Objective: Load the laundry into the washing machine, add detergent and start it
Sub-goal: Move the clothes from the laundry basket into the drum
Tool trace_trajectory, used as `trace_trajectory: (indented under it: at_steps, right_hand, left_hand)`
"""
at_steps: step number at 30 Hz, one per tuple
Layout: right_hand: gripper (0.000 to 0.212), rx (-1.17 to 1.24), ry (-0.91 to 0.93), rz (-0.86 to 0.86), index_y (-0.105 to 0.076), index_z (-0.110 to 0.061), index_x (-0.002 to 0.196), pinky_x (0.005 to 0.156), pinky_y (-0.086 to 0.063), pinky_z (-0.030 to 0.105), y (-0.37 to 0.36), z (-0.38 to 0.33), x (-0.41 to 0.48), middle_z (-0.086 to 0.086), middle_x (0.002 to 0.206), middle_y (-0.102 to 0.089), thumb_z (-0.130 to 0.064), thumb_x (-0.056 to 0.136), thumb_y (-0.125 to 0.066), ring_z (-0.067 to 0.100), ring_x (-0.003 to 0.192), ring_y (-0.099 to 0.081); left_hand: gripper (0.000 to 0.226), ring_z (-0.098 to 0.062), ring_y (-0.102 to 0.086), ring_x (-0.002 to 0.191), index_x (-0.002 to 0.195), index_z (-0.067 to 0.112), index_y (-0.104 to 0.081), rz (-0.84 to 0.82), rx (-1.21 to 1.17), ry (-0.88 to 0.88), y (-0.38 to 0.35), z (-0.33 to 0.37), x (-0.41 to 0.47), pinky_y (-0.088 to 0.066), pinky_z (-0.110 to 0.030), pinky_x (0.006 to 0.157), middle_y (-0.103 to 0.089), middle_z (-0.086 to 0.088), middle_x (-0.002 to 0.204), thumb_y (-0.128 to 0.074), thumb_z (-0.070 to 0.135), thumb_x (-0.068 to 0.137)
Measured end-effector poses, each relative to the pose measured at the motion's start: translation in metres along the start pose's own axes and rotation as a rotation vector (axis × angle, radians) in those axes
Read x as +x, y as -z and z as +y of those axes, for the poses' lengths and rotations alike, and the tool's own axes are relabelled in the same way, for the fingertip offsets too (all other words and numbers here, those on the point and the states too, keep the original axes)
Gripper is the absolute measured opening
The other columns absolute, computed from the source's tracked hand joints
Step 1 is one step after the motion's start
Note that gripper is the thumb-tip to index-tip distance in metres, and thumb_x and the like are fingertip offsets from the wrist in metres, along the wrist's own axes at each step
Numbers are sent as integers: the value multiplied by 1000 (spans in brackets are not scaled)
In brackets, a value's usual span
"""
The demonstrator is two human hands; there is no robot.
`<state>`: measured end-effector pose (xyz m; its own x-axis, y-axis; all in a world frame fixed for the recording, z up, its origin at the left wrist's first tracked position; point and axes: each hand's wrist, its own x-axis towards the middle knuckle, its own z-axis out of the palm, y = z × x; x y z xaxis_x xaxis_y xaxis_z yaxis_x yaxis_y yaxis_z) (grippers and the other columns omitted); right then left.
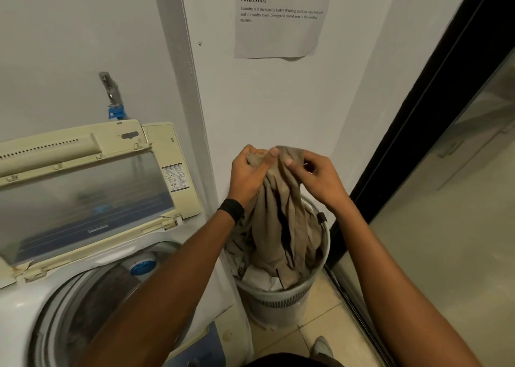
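Hands: two, one left hand (248, 174) and one right hand (315, 180), both gripping one tan garment (281, 221). Below the grip: one slatted laundry basket (278, 302), one white cloth (262, 277). Left of the grip: one top-loading washing machine (16, 305), one raised lid (83, 199), one wall tap (110, 93), one black wristband (232, 209). Above the grip: one printed sheet (278, 35).

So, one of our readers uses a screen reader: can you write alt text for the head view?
The left hand and right hand grip a beige garment, held up with its lower end in a basket. Left of it, a washer stands with its lid up; a printed sheet hangs on the wall.
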<state>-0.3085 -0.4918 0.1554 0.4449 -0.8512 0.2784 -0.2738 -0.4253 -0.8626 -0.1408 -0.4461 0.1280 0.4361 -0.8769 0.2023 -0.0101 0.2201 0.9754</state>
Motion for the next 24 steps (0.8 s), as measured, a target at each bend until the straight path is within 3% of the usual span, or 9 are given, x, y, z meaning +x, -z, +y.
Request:
trace_trajectory:
  at_steps: [2,6,9,12,13,15,17,19,24]
  right_hand:
    - [19,-55,36,-51,-76,-24,103,76,-55,33,-14,-5,3,-12,86,-74,-32,104,-60,11,81,-68]
    - [27,-10,36,-164,-71,-19,125,102,-52,44,-22,2,-1,-2,120,-68,-19,98,-69,14,114,-62]
    - [70,100,24,-68,-49,-35,139,113,-44,28,-38,13,-20,-17,140,-49,-36,80,-88,2,134,-48]
    - [106,319,-112,-9,-23,-37,152,105,-47,17,-57,23,-24,-19,146,-45,-43,71,-92,-2,133,-50]
    - [110,354,-167,-35,-20,-41,155,103,-49,17,-58,25,-22,-19,146,-46,-48,71,-91,-2,132,-52]
    - [102,314,-185,-145,-31,-42,154,101,-51,18,-57,29,-17,-20,144,-54,-54,71,-90,-2,129,-55]
    - [77,180,-195,-270,-55,-43,137,98,-57,25,-61,35,-15,-18,128,-68,-55,69,-91,0,117,-65]
    - [55,141,-232,-336,-66,-40,119,94,-60,34,-67,43,-20,-12,114,-75,-47,70,-91,4,105,-70]
    - [35,102,-254,-355,-64,-44,108,75,-54,12,-50,61,-35,-24,98,-74,-31,79,-80,-5,94,-69]
  left_hand:
    - [36,-22,-61,82,87,14,-46,-62,36,-25,-9,3,0,-56,-44,77,-64,-25,89,-77,33,94]
    - [35,-25,-63,74,88,13,-44,61,75,-40,-8,10,7,-56,-36,71,-53,-5,78,-73,30,97]
    - [30,-13,-68,69,90,17,-42,137,17,-42,-7,20,13,-56,-32,64,-57,10,71,-65,32,103]
    - [27,-41,-70,76,97,21,-42,66,-133,38,-18,36,16,-62,-57,78,-58,-12,84,-62,38,103]
    - [27,-38,-66,72,97,21,-42,51,-184,70,-20,41,17,-62,-60,79,-56,-13,86,-63,39,102]
    - [28,-24,-59,62,99,21,-43,39,-293,113,-22,49,21,-60,-45,63,-55,-8,84,-64,38,102]
    - [27,-15,-52,52,100,19,-42,51,-346,117,-23,60,29,-51,-30,50,-55,-3,78,-63,35,103]
    - [24,-13,-48,49,102,17,-42,79,-336,88,-20,70,39,-44,-25,45,-52,-4,80,-62,32,104]
    - [23,-13,-49,59,103,17,-47,194,-165,-52,0,77,51,-45,-27,49,-52,-4,89,-65,32,103]
